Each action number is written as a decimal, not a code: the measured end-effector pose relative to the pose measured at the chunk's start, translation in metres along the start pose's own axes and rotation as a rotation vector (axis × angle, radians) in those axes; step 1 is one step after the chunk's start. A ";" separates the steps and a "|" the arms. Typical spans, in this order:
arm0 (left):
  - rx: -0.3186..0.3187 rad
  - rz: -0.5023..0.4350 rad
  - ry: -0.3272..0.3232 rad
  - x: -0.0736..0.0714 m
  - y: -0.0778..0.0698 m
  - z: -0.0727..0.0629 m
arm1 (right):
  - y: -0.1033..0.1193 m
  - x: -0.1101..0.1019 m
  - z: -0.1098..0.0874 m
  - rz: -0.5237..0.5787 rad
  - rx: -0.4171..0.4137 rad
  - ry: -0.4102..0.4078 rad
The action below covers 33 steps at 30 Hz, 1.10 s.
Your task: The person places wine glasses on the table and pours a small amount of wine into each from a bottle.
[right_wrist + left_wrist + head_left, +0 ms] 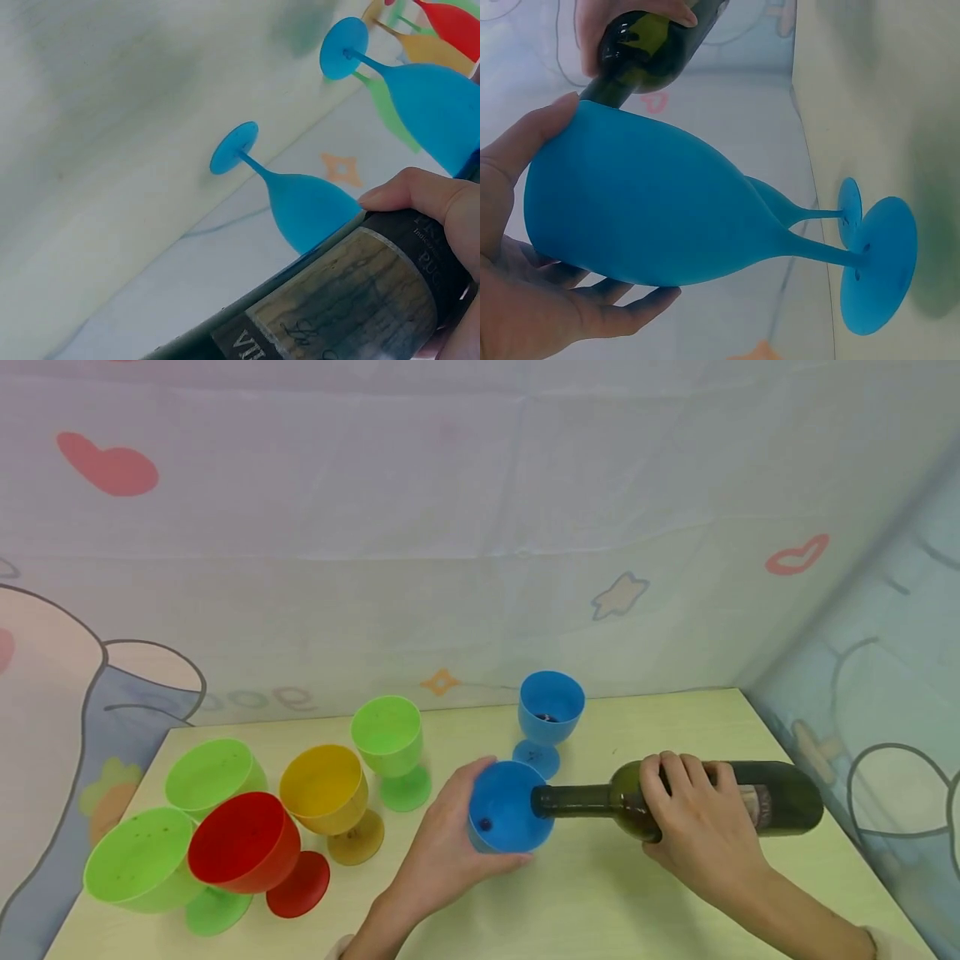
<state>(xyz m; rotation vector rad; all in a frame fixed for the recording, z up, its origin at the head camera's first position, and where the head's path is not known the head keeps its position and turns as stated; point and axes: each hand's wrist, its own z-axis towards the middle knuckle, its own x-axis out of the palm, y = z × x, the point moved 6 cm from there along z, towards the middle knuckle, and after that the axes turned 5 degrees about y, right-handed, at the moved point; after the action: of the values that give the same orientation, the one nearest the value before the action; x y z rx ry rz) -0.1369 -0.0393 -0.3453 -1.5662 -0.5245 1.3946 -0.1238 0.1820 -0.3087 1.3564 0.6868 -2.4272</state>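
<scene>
- A pale printed backdrop (465,485) hangs behind a light tabletop (570,910).
- The wine bottle (628,802) lies sideways above it, its long axis running left to right, neck pointing left, mouth at the rim of the held blue goblet (510,818).
- Its glass is dark green and glossy, with a mottled tan label (345,300).
- The right hand (697,831) wraps its grip round the bottle's body.
- The left hand's (446,852) grip curls round the goblet's bowl, opening upward.
</scene>
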 end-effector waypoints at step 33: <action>0.006 0.012 0.006 0.005 0.004 -0.002 | 0.005 -0.016 0.010 -0.066 -0.105 0.048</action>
<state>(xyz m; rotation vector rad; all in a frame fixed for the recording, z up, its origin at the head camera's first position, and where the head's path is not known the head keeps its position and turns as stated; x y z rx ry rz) -0.1348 -0.0378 -0.3513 -1.5705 -0.5080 1.3985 -0.1207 0.1726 -0.2921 1.3746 0.8716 -2.3782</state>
